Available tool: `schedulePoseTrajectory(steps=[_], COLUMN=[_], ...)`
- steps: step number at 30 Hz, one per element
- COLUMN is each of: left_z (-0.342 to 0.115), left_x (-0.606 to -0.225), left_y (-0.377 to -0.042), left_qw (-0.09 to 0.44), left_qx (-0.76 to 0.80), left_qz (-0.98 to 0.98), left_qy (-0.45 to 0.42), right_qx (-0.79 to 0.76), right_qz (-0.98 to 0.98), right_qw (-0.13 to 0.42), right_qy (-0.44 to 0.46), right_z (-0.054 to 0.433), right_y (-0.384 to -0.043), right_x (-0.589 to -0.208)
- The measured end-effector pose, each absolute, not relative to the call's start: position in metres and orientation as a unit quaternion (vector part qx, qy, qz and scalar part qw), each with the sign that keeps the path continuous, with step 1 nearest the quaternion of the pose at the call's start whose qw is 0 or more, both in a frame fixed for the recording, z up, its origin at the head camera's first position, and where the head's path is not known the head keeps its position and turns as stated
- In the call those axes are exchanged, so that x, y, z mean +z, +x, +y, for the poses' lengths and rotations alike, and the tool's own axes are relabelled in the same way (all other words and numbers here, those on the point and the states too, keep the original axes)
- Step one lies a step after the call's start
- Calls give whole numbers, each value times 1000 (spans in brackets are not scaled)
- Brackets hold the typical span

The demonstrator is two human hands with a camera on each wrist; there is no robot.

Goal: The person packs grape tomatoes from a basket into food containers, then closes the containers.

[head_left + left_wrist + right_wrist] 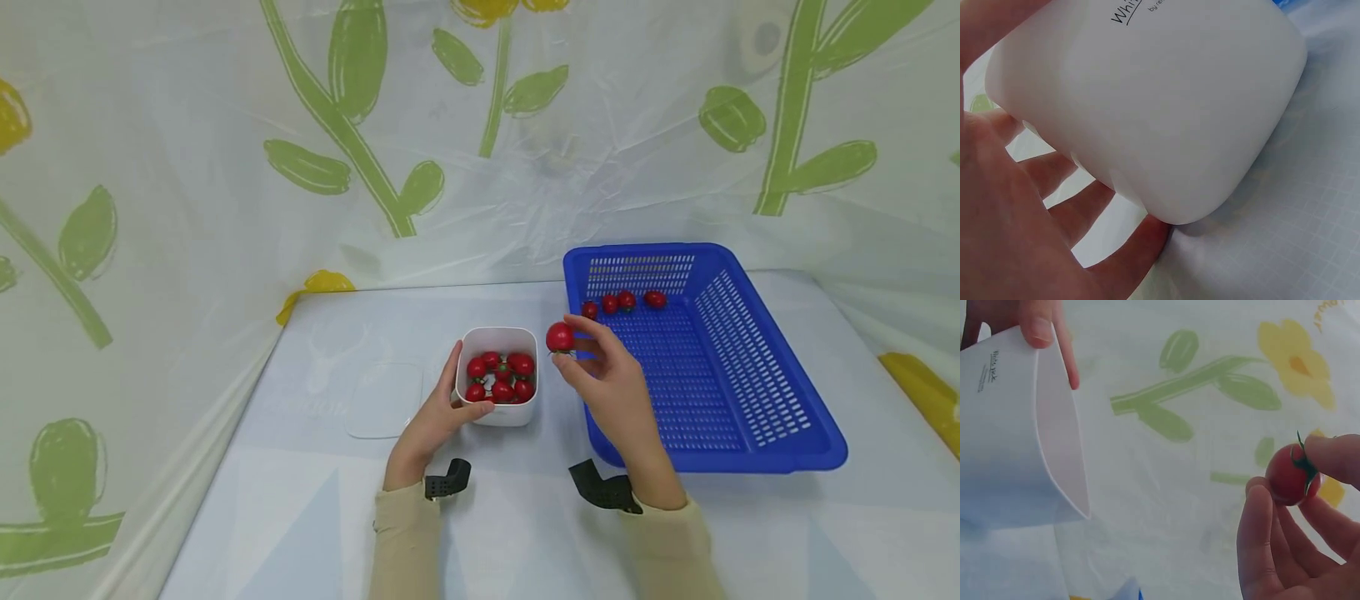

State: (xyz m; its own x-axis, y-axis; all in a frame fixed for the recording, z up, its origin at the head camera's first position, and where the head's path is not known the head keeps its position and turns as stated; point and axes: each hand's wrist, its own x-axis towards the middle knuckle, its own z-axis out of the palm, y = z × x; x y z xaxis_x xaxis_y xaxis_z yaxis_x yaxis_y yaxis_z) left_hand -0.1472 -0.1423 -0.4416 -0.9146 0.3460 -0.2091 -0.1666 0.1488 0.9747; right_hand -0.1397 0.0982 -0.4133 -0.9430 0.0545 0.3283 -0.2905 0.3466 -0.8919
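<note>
My left hand (437, 418) grips a white square container (498, 414) at its left side, thumb over the front rim and fingers along the wall. Several cherry tomatoes (503, 391) with green stems lie inside it. In the left wrist view the container's wall (1166, 112) fills most of the picture, with fingers curved along its side. My right hand (617, 392) pinches one cherry tomato (1293, 475) between thumb and fingertips, its green calyx beside the thumb. That tomato is held in the air between the container and the blue basket's left rim.
A blue plastic basket (705, 461) with slotted walls stands to the right, a few cherry tomatoes (626, 301) along its far end. A translucent flat lid (385, 400) lies left of the container. Behind the table (300, 500) hangs a flower-patterned sheet (480, 225).
</note>
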Motion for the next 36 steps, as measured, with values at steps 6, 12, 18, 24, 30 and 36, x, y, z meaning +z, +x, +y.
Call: schedulePoseTrajectory(steps=[6,12,18,24,30,36], left_z=[-142,-143,-142,-141,-141,-140], left_x=[-441,-441,-441,-441,-441,-442], left_y=[-147,-146,-146,-146,-146,-146], left_qw=[195,193,196,190,192,195], left_qx=[647,651,652,651,651,648], left_qz=[734,732,730,731,732,734], left_qy=[62,62,66,69,64,61], right_qx=[590,581,555,538,540,524], right_qz=[-780,-790,-811,-821,-821,-832], right_qw=[182,169,162,166,153,152], right_qy=[101,102,91,95,105,104], right_z=[88,71,56,44,33,30], right_y=[-138,-128,-128,-130,-130,-133], right_x=[-413,-394,-398,-414,-428,-438])
